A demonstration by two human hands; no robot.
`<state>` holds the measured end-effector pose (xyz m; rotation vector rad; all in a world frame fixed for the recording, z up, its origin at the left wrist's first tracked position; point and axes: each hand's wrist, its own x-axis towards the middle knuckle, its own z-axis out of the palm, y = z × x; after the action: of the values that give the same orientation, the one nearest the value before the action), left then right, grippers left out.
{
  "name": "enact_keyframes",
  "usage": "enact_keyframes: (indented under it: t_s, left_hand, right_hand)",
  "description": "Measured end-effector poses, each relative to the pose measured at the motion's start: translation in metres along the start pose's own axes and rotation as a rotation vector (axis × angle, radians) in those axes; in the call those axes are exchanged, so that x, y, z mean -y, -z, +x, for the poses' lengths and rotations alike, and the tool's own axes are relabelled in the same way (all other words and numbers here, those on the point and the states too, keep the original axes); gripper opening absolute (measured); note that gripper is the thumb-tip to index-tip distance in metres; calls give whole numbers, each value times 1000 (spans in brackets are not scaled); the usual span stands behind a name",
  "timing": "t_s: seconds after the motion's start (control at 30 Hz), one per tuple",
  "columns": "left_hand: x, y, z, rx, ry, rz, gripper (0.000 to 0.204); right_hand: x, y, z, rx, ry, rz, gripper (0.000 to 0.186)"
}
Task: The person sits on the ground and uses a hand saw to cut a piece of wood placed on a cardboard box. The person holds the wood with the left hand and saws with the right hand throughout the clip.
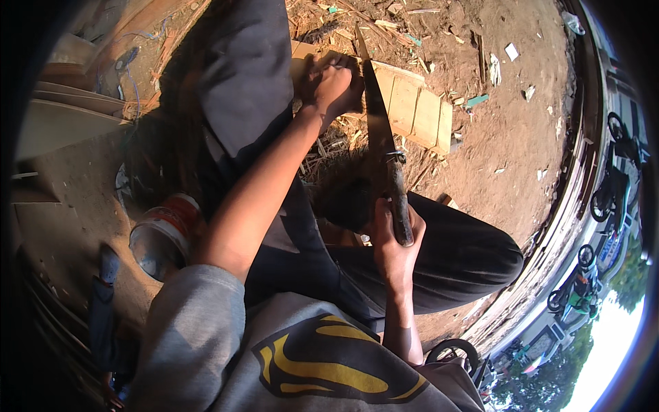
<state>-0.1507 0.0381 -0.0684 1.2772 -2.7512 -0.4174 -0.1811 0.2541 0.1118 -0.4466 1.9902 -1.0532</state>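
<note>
Right hand (pixel 392 237) fingers grip machete (pixel 379 130), seemingly touching bamboo (pixel 412 103).

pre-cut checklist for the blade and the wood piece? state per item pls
1. Right hand wrapped round the handle of the long blade: ok.
2. Left hand pressing on the pale wooden piece: ok.
3. Left-hand fingers away from the blade: not ok, the knuckles sit right beside it.
4. Blade edge resting on the wood: cannot tell, the hand hides the contact point.
5. Person's knee out of the blade's line: cannot tell, it lies just under the handle.
6. Ground round the wood free of loose bits: not ok, chips and scraps lie scattered on the dirt.
</note>
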Motion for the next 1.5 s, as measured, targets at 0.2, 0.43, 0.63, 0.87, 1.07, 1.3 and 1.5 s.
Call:
enact_keyframes:
  t_s: [0.2, 0.43, 0.63, 0.87, 1.07, 1.3, 1.5]
  left_hand:
    - [-2, -18, -5, -108, -43, -164, 21]
    - [15, -31, 8, 281, 76, 213, 15]
    - [-3, -3, -7, -74, 28, -122, 22]
    - [8, -16, -3, -171, -67, 222, 12]
    - [-6, -24, 0, 22, 61, 465, 63]
    - [-5, 9, 1, 246, 31, 558, 77]
    - [-8, 14, -4, 244, 6, 634, 46]
  right_hand:
    - [7, -25, 54, -5, 50, -59, 17]
    - [-12, -7, -1, -32, 95, 7, 21]
    - [10, -24, 56, -46, -91, 57, 14]
    - [-15, -7, 3, -25, 118, -24, 18]
    - [-16, -23, 55, -67, 52, 35, 14]
    - [-24, 2, 6, 0, -2, 75, 17]
    - [-46, -14, 36, -39, 110, 71, 21]
